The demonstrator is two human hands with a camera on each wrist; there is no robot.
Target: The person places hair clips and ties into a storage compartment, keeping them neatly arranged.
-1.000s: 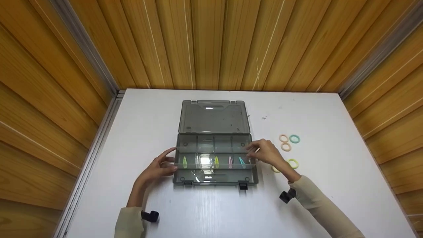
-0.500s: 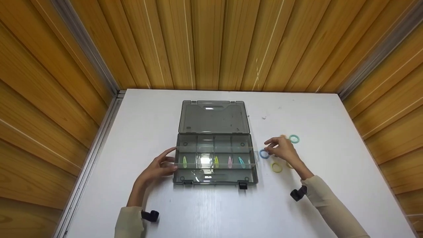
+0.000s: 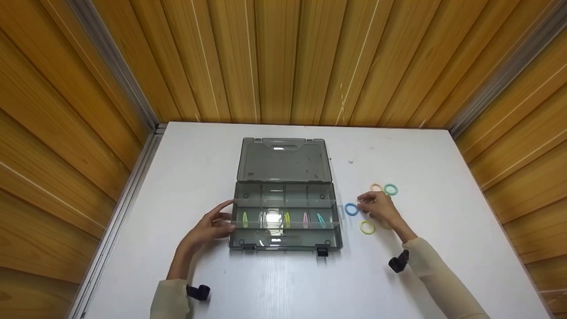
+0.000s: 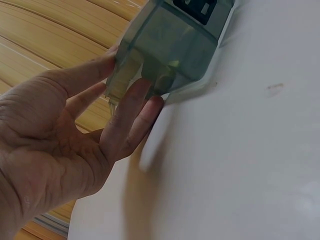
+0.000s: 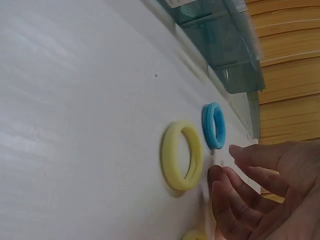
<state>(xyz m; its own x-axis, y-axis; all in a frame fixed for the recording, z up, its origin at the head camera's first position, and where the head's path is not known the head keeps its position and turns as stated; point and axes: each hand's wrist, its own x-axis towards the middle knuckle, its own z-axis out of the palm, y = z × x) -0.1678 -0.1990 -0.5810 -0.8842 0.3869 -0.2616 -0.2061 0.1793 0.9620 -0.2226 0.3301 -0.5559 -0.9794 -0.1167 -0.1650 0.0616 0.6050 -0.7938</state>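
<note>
My left hand [image 3: 208,228] rests against the left end of a grey see-through compartment box [image 3: 285,243], its thumb and fingers touching the end wall in the left wrist view. Snap hair clips lie in the box's middle row: a green one [image 3: 245,219], a yellow one [image 3: 288,219], a pink one [image 3: 305,219] and a blue one [image 3: 321,220]. To the right of the box, my right hand [image 3: 380,209] hovers low with loosely bent fingers and holds nothing. Its fingertips are close beside a blue hair tie [image 5: 206,127]. Nearer the front lies a yellow hair tie [image 5: 171,157].
Behind the right hand lie a peach hair tie [image 3: 375,184], partly covered, and a teal one [image 3: 396,189]. The box's lid [image 3: 283,161] is folded back flat on the white table [image 3: 199,155]. Wood-patterned walls [image 3: 274,62] surround the table.
My right hand has moved from the right end of the box rightward to the hair ties, and the blue hair tie now shows. The left hand stays at the box.
</note>
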